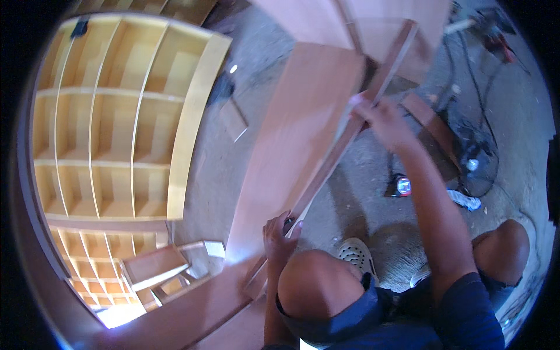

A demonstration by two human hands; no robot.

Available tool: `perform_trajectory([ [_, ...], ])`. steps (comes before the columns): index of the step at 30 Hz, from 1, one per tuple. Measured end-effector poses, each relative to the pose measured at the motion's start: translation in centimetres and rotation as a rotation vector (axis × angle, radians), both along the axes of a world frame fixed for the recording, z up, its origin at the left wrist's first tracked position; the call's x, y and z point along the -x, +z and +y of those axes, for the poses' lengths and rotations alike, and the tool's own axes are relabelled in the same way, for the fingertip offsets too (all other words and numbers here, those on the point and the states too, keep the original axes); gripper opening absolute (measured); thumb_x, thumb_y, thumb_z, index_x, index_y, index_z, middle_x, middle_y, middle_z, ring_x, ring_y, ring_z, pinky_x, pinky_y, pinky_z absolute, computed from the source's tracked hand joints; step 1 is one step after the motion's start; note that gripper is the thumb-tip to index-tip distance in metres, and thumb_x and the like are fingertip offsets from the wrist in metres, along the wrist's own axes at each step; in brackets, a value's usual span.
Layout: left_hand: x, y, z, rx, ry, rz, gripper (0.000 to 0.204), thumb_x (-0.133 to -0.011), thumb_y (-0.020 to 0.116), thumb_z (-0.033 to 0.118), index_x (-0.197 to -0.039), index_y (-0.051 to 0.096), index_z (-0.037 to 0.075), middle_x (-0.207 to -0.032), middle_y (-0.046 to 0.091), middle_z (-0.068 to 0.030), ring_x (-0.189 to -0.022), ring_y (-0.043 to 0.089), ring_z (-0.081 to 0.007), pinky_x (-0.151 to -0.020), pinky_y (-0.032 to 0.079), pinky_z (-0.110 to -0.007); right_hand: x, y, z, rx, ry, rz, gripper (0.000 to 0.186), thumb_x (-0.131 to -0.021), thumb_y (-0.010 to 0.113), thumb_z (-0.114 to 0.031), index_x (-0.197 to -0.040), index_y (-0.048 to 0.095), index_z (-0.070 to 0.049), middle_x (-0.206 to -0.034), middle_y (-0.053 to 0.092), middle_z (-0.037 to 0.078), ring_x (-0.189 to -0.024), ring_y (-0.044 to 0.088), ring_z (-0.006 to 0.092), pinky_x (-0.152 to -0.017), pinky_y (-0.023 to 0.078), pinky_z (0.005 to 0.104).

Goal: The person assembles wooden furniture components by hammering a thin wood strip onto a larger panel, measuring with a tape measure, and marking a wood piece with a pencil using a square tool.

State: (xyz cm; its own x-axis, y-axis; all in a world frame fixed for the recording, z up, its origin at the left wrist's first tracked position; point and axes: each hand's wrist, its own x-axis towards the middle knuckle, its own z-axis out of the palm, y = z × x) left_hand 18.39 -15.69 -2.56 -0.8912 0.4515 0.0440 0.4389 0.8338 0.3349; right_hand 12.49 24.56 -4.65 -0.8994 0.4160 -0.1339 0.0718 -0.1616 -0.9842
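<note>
In the head view, the strip (328, 167) ran diagonally along the right edge of the panel (289, 131), its lower end over the board (181, 306) and its upper end in front of the upper panel (315, 20). Contact between strip and panel could not be determined. The hands were well apart, both closed on the strip. The left hand (280, 238) gripped its lower part near the panel's lower right corner, thumb and fingers on opposite sides. The right hand (379, 119), blurred by motion, gripped its upper part near the panel's upper right corner. The floor (210, 195) carried an offcut (234, 121) off the panel's left edge, and a lamp (403, 185) and a white bag (465, 200) off its right edge. A yellow shelf unit (195, 125) stood beyond the panel's left edge, with a wooden frame (154, 268) near its lower right corner.
</note>
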Motion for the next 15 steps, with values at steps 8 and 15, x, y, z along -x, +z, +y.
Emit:
perform_trajectory([
  [8,-5.3,-2.4,-6.9,-0.088,0.109,-0.069,0.05,-0.082,0.084,0.021,-0.128,0.071,0.01,-0.105,0.074,-0.0102,-0.102,0.069,-0.029,-0.093,0.05,-0.042,3.6,-0.7,-2.6,0.005,-0.07,-0.005,0.065,-0.095,0.077,-0.054,-0.133,0.065,-0.004,-0.124,0.069,0.009,-0.116,0.063,0.0198,-0.101,0.051,0.0423],
  [15,-6.1,-1.0,-6.8,-0.155,0.209,-0.066,0.051,-0.079,0.083,0.016,-0.128,0.07,0.01,-0.098,0.071,-0.0113,-0.094,0.068,-0.0332,-0.089,0.053,-0.046,4.8,-1.9,-0.8,-0.032,0.06,-0.038,0.057,-0.094,0.078,-0.053,-0.128,0.066,-0.009,-0.108,0.068,0.002,-0.106,0.063,0.0149,-0.093,0.049,0.0368],
])
